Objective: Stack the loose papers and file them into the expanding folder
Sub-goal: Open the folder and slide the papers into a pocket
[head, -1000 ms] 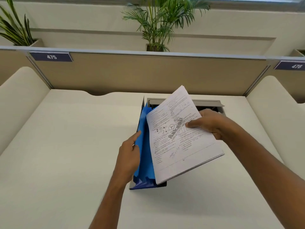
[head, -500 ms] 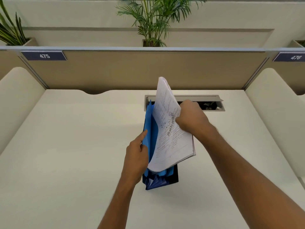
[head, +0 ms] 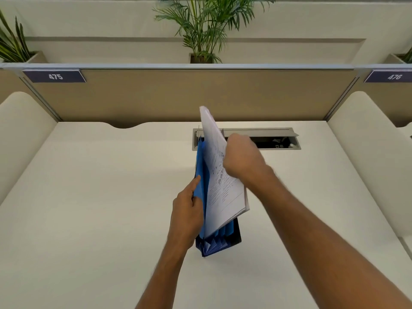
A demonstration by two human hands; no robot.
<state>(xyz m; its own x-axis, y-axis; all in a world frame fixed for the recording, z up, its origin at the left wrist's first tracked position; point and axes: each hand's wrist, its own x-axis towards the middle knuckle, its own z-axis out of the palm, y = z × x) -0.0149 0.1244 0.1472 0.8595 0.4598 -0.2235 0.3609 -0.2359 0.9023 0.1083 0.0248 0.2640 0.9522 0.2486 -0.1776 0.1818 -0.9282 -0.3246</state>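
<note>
A blue expanding folder (head: pixel 201 175) stands upright on the white desk (head: pixel 100 197), its pleated end facing me. My left hand (head: pixel 186 214) holds the folder's left wall, index finger stretched along it, keeping a pocket spread. My right hand (head: pixel 242 159) grips a stack of printed papers (head: pixel 219 190) from the right side. The stack is nearly on edge, its lower edge sunk between the blue dividers while its upper corner sticks up well above the folder.
An open grey cable tray (head: pixel 276 139) is set into the desk just behind the folder. Beige partition panels (head: pixel 178 94) close off the back, rounded cream side dividers (head: pixel 367 141) flank the desk, and potted plants (head: pixel 205 25) stand beyond.
The paper stack swung from lying flat and tilted toward me to nearly vertical, and dropped lower into the folder. My left hand kept its hold on the folder's wall.
</note>
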